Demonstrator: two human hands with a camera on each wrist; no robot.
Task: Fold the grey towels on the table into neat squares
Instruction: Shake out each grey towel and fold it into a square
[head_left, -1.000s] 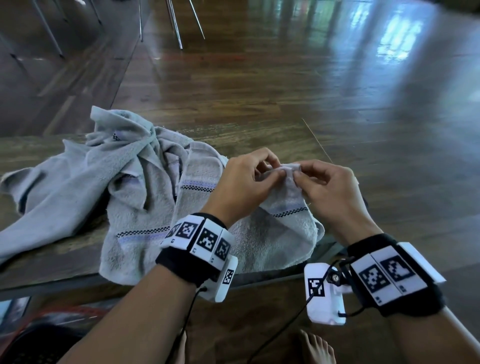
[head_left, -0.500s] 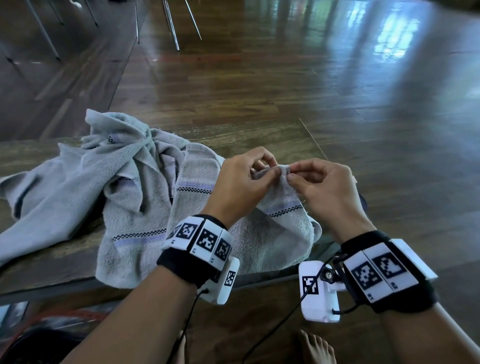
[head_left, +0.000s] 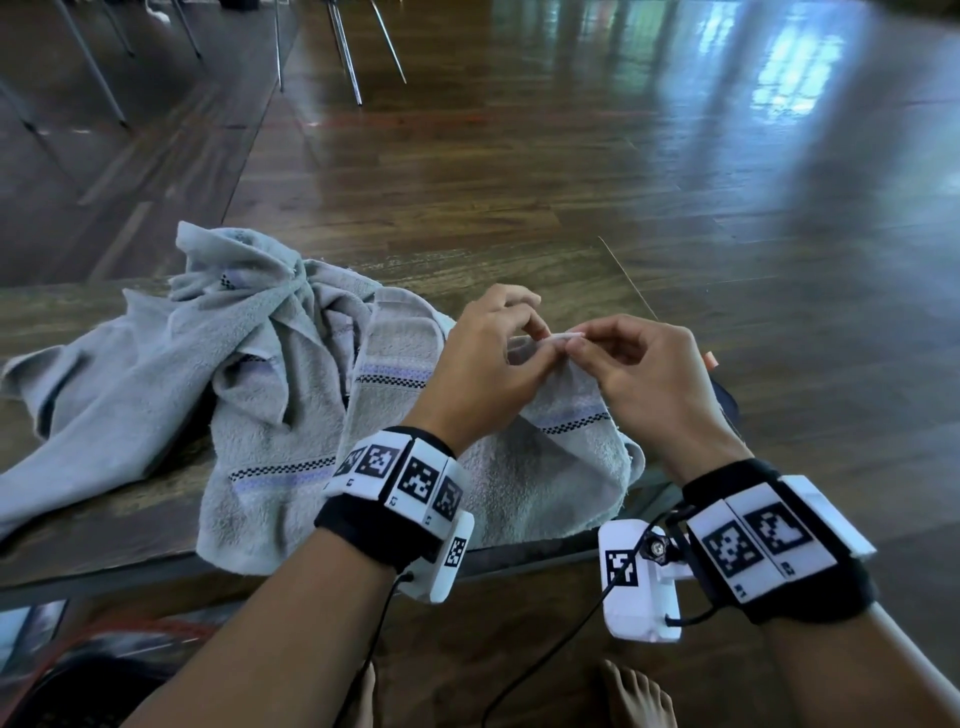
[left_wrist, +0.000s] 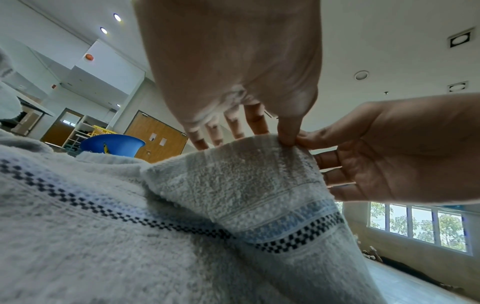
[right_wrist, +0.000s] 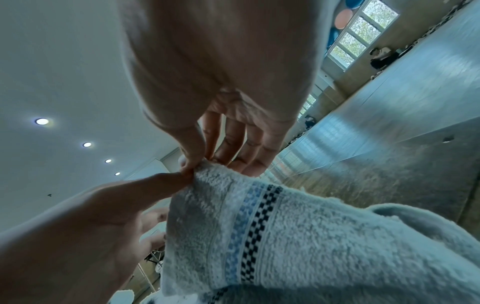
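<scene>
A grey towel (head_left: 540, 467) with a blue and black checked stripe lies rumpled at the table's near edge. Both hands meet over its raised top edge. My left hand (head_left: 498, 358) pinches that edge between thumb and forefinger, and my right hand (head_left: 618, 358) pinches it right beside, thumb tips almost touching. The left wrist view shows the pinched towel edge (left_wrist: 259, 144) lifted like a tent, the right hand (left_wrist: 389, 152) on its far side. In the right wrist view the towel (right_wrist: 259, 226) hangs from the pinch. Another grey towel (head_left: 156, 374) lies crumpled to the left.
The glass-topped table (head_left: 130, 514) ends just below the towels, its right corner near my right wrist. Beyond it stretches shiny wooden floor (head_left: 571, 171), with metal chair legs (head_left: 353, 57) at the far left. My bare feet (head_left: 634, 696) show under the table.
Both hands have stayed together on the towel's top edge, shifting their pinch a little along it. The towels on the table have not moved.
</scene>
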